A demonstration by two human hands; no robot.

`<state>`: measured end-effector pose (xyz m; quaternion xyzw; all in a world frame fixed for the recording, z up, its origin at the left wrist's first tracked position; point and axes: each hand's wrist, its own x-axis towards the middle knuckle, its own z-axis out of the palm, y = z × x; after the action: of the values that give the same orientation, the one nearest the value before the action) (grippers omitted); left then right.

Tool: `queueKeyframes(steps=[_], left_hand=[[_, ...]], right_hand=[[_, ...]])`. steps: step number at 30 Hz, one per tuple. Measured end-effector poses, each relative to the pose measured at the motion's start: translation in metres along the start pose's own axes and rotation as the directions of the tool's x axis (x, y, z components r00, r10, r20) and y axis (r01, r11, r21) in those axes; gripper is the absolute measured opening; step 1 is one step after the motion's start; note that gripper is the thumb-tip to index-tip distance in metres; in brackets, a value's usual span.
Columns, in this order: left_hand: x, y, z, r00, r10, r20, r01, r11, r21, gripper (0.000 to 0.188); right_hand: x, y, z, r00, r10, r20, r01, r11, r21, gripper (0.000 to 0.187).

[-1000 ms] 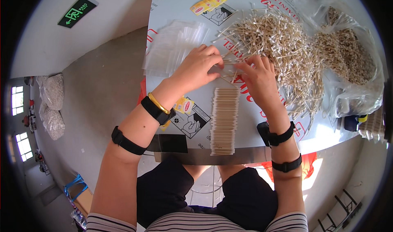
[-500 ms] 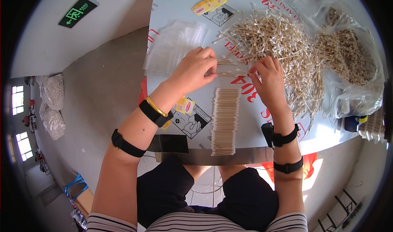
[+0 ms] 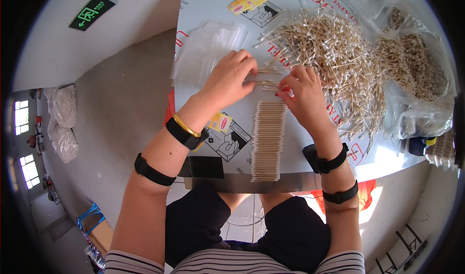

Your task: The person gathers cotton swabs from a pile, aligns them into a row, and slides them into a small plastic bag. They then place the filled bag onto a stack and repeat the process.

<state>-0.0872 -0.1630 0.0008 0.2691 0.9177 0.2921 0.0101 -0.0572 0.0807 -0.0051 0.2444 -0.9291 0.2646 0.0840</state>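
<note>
My left hand (image 3: 230, 75) is closed on a few cotton swabs (image 3: 267, 83), whose white tips stick out to the right of its fingers. Close by on the right, my right hand (image 3: 302, 91) pinches at the ends of swabs, its thumb and fingertips nearly together. What exactly lies between those fingertips is partly hidden. Below the hands, a neat column of swabs (image 3: 269, 141) lies side by side, reaching down to the table's near edge. A large loose heap of swabs (image 3: 334, 46) spreads behind and right of my right hand.
Clear plastic bags (image 3: 208, 46) lie fanned beyond my left hand. Yellow packets (image 3: 249, 2) rest at the back, with another yellow packet (image 3: 220, 122) beside my left wrist. A big clear bag of swabs (image 3: 411, 66) stands at the right. A black rectangle (image 3: 203, 167) marks the metal table's front edge.
My right hand has shifted left, nearer to my left hand and the swabs it holds. My left hand has stayed almost in place.
</note>
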Motion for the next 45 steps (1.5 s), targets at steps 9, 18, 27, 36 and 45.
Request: queueKeyframes(steps=[9,18,27,36,45], left_hand=[[0.000,0.001,0.012,0.996,-0.028,-0.081,0.023,0.998,-0.060,0.026],[0.006,0.006,0.020,0.992,-0.081,-0.098,0.072,0.993,-0.092,0.010],[-0.001,0.010,0.017,1.000,0.023,0.006,-0.022,0.994,-0.105,0.015],[-0.041,0.037,-0.008,0.999,0.007,0.049,-0.012,0.994,0.105,0.045],[-0.050,0.033,0.002,0.992,-0.023,0.127,-0.012,0.963,0.269,0.076]], right_hand=[[-0.009,0.024,-0.024,0.995,0.098,-0.018,-0.099,0.993,-0.070,0.019],[-0.006,0.027,-0.023,0.997,0.072,0.002,-0.071,0.991,-0.115,0.011],[0.016,0.010,-0.006,0.997,0.064,-0.033,-0.068,0.985,-0.161,0.011],[0.006,0.014,-0.017,0.998,0.062,-0.026,-0.064,0.993,-0.100,0.012],[0.013,0.005,-0.005,1.000,0.010,0.002,-0.010,1.000,0.003,0.014]])
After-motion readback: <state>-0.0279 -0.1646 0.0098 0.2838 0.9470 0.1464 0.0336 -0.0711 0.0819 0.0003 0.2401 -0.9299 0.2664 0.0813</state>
